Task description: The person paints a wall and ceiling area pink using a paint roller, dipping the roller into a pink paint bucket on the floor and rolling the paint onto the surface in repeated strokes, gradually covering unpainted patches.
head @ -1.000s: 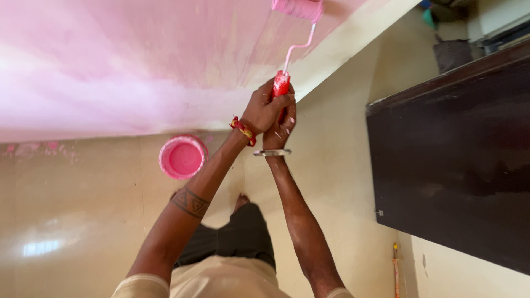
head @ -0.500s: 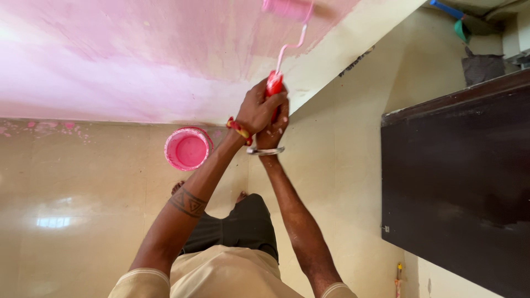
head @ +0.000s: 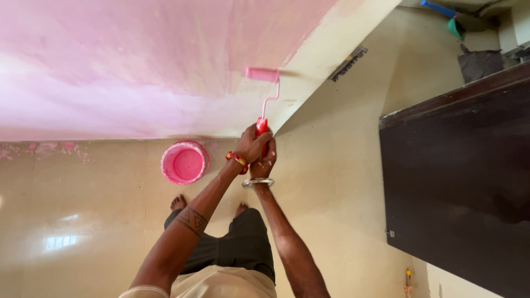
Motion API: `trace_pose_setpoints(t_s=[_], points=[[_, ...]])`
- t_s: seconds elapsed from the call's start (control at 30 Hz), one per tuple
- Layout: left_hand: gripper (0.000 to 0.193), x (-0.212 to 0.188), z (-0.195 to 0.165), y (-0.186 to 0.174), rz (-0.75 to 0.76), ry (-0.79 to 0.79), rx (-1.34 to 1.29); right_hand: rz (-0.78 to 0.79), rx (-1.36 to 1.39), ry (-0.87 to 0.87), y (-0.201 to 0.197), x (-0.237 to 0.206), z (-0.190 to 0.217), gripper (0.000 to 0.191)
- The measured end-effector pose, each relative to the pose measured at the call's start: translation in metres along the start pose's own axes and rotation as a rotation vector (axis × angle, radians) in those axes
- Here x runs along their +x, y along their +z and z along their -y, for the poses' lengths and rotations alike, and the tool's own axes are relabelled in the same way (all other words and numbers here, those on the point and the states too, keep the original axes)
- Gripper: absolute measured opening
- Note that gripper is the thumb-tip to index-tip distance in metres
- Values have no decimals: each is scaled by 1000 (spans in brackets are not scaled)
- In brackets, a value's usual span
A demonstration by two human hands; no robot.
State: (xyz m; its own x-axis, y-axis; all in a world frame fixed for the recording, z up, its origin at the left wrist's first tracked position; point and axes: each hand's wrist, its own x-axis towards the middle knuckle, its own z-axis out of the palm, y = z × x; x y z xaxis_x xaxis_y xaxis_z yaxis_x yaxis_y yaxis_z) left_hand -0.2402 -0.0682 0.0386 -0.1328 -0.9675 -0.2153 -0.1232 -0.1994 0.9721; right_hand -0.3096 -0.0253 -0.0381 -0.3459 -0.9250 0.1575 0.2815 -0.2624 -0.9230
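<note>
Clothing: beige shirt hem at the bottom edge of the head view; dark trousers below it; two bare feet (head: 179,202) on the floor.
Left forearm: raised from the lower left toward centre; dark band tattoo (head: 191,219) across it; red and yellow wristband (head: 237,160) at the wrist.
Right forearm: raised from the bottom centre; silver bangle (head: 258,182) at the wrist.
Left hand (head: 252,145): wrapped around the roller handle, fingers curled and pressed together on the grip.
Right hand (head: 264,164): just below and touching the left hand, fingers curled around the lower end of the same handle.
Paint roller (head: 264,94): held in both hands; red grip mostly covered by the hands; thin pink-stained wire frame bent up to the sleeve.
Roller sleeve (head: 263,74): pink, lying flat against the wall, near the right edge of the painted area.
Wall (head: 138,66): upper part coated pink; paler streaks through the coat; unpainted cream strip to the right of the sleeve.
Paint bucket (head: 185,163): round, pink, open; on the floor at the foot of the wall, left of the hands, just ahead of the feet.
Floor (head: 83,221): glossy cream tiles; pink spatter along the wall edge at far left.
Dark panel (head: 458,187): large, dark brown, filling the right side of the view, well apart from the hands.
Far corner: blue and green tools (head: 441,14) at the top right edge, too small for detail.
</note>
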Motion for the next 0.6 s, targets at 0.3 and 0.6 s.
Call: trace_pose_setpoints(t_s=[0.3,0.6], points=[[20,12,-18,16,39,246,-26,47,-40,-140,-10,21,13,49],[26,15,-47,22,-25,93,186,-26,-269,-67,-21,26,0,46]])
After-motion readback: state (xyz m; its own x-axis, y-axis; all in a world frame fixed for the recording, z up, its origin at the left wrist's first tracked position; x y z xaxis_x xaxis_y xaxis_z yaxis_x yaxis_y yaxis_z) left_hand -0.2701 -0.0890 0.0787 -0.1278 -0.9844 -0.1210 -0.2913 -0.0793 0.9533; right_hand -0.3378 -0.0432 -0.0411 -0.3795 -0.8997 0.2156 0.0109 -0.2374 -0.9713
